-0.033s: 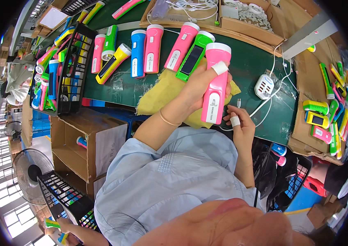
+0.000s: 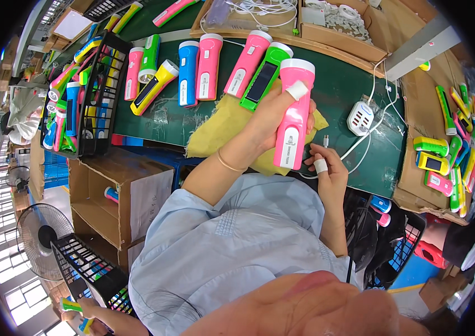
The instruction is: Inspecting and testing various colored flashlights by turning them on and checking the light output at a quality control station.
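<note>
A pink flashlight (image 2: 292,126) with a white head is gripped in my left hand (image 2: 269,120), its head pointing away from me. White tape wraps the left thumb, which presses on the flashlight's body. Just right of its tail end, my right hand (image 2: 331,165) is closed around a white USB cable, with the metal plug (image 2: 326,140) sticking up past the fingers. One right finger is taped too. Beneath the flashlight lies a yellow cloth (image 2: 206,134). A green flashlight (image 2: 264,78) with a dark panel and a pink flashlight (image 2: 248,61) lie beyond my left hand.
More flashlights, including a blue one (image 2: 188,73) and a yellow one (image 2: 156,87), lie leftward on the green table (image 2: 164,127). A black crate (image 2: 89,143) of flashlights stands left. A white charging hub (image 2: 361,119) sits right, near a cardboard tray (image 2: 417,182) with several small flashlights.
The pink flashlight and my left hand have shifted very slightly to the left. My right hand looks unmoved.
</note>
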Demonstrator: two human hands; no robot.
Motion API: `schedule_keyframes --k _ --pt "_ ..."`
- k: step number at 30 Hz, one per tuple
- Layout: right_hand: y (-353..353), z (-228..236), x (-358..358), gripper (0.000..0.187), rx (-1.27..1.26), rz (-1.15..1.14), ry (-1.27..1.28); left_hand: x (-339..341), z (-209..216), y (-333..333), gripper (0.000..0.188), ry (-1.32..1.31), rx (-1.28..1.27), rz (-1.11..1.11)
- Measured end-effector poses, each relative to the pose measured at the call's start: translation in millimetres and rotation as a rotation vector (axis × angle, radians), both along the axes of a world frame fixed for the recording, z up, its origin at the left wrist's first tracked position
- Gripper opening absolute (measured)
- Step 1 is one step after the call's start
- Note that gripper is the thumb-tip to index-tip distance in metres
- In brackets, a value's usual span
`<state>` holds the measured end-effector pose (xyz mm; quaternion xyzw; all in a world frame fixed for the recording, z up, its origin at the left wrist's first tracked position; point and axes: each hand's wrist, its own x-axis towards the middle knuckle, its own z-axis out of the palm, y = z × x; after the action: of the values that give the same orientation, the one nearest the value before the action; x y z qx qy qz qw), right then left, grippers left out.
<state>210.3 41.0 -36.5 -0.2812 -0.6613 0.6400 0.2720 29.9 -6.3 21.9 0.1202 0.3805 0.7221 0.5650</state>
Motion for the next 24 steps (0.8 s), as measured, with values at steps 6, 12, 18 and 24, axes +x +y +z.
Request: schedule_keyframes --k 6,12,18,24 --pt "0 -1 0 0.021 0.011 0.008 0.0 -2 -6 3 0.04 -0.105 -0.025 -0.067" --pt "3 6 1 0.02 -0.047 -0.068 -0.124 -4 -6 6 0.027 0.208 -0.035 0.035" --pt "22 10 -3 0.021 -0.326 -0.043 0.078 -46 0 23 0.042 1.525 -0.215 0.217" --pt "30 18 -23 0.013 -0.342 0.086 0.188 -55 -3 32 0.034 0.779 -0.121 0.109"
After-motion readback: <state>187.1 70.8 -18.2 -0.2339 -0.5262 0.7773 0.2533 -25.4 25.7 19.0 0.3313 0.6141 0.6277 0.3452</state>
